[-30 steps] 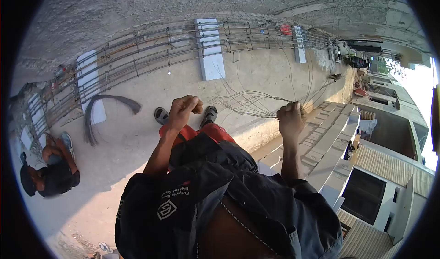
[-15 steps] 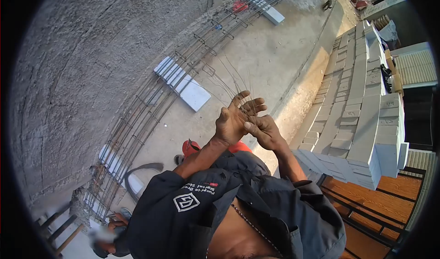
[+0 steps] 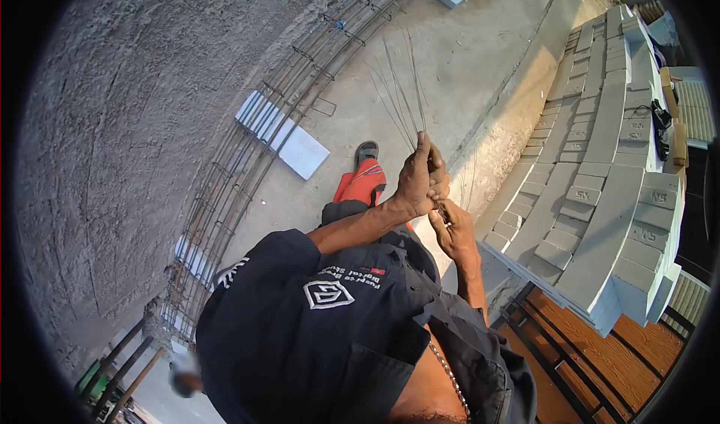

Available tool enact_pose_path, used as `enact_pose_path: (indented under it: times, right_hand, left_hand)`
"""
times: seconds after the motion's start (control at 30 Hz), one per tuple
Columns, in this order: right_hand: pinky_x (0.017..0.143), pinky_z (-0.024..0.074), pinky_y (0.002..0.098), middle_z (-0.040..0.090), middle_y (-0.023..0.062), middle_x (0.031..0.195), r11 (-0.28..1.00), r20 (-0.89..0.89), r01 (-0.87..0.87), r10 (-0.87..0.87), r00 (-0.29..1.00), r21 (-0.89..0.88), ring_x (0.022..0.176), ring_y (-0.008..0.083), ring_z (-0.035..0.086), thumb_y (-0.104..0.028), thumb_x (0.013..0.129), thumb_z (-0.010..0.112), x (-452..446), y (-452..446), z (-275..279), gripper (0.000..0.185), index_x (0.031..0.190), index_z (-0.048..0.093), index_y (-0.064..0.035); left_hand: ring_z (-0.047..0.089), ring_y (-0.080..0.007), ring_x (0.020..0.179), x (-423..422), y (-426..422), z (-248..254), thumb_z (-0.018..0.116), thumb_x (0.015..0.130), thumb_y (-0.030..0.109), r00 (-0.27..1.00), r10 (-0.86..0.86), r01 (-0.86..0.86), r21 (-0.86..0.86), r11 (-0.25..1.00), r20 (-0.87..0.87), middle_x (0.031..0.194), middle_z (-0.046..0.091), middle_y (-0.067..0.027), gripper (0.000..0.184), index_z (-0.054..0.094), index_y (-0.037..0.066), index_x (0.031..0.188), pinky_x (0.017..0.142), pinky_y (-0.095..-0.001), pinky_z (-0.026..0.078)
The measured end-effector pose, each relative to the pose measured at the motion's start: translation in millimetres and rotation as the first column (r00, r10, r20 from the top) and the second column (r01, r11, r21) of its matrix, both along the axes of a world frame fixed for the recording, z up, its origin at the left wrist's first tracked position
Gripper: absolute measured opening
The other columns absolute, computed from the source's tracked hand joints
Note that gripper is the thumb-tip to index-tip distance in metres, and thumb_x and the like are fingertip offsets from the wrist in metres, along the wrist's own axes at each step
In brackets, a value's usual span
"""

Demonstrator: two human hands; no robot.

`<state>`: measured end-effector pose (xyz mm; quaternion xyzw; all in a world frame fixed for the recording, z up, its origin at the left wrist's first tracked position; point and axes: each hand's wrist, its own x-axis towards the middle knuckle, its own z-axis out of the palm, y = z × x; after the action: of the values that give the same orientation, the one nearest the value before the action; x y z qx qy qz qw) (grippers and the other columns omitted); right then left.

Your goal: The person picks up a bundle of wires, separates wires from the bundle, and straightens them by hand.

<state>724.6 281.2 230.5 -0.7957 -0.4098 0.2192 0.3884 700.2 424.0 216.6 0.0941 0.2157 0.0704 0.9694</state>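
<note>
A bunch of thin tie wires (image 3: 409,98) fans upward from my left hand (image 3: 424,178), whose fingers are closed around it with the thumb pointing up. Just below and to the right, my right hand (image 3: 456,233) is close against the left one, its fingers curled at the lower ends of the wires. Parts of the wires are hidden inside the two hands. Both hands are in front of my body, above the concrete floor.
A long rebar cage (image 3: 259,124) runs along the rough wall (image 3: 142,116), propped on white blocks (image 3: 300,150). Stacked light blocks (image 3: 592,169) fill the right side, above an orange wood-look panel (image 3: 630,353). My sandalled foot (image 3: 366,152) is forward. Another person (image 3: 186,379) is at lower left.
My left hand, earlier with its palm and fingers spread, has closed around the wires. My right hand has shifted below it. The view has moved, and my sandalled foot has come forward.
</note>
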Motion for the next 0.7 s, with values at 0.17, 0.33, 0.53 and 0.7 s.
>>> enact_pose_path:
  times: [0.17,0.33,0.53,0.7]
  right_hand:
    - [0.053,0.0428,0.0365,0.056,0.0162,0.066,0.968,0.066,0.230,-0.224,0.972,-0.103,0.058,0.0320,0.055,-0.019,0.090,0.048,80.8,24.3,-23.5,0.019,0.089,0.056,-0.0016]
    - [0.052,0.0406,0.0351,0.048,0.0168,0.055,0.835,-0.186,0.489,-0.538,0.822,-0.251,0.050,0.0232,0.045,-0.029,0.093,0.042,171.3,60.5,-67.3,0.040,0.069,0.051,0.0019]
    - [0.048,0.0362,0.0277,0.045,0.0038,0.053,0.819,-0.268,0.571,-0.563,0.782,-0.055,0.050,0.0113,0.041,-0.028,0.094,0.041,266.6,107.9,-46.4,0.038,0.071,0.056,-0.0014]
    - [0.050,0.0400,0.0327,0.050,0.0138,0.057,0.809,-0.153,0.555,-0.584,0.797,-0.193,0.051,0.0209,0.051,-0.022,0.090,0.050,344.2,105.0,-41.9,0.025,0.076,0.057,-0.0022]
  left_hand:
    - [0.018,-0.0091,0.032,104.0,46.8,-21.0,0.030,0.081,0.070,0.992,0.129,-0.130,-0.131,0.983,-0.016,0.041,0.021,0.0030,0.061,0.041,0.014,0.059,0.032,-0.0251,0.014]
    - [0.015,-0.0094,0.031,247.0,104.5,-32.1,0.027,0.085,0.066,0.979,0.200,-0.195,0.116,0.974,-0.042,0.041,0.018,0.0025,0.059,0.034,0.013,0.060,0.031,-0.0253,0.013]
    - [0.013,-0.0085,0.032,371.4,144.5,-3.8,0.026,0.083,0.069,0.999,-0.048,0.052,0.212,0.976,-0.025,0.042,0.016,0.0038,0.058,0.033,0.015,0.062,0.031,-0.0250,0.011]
    - [0.014,-0.0083,0.033,467.5,207.9,10.4,0.027,0.082,0.069,0.996,-0.086,0.090,0.142,0.986,-0.038,0.043,0.015,0.0041,0.057,0.032,0.016,0.062,0.031,-0.0237,0.011]
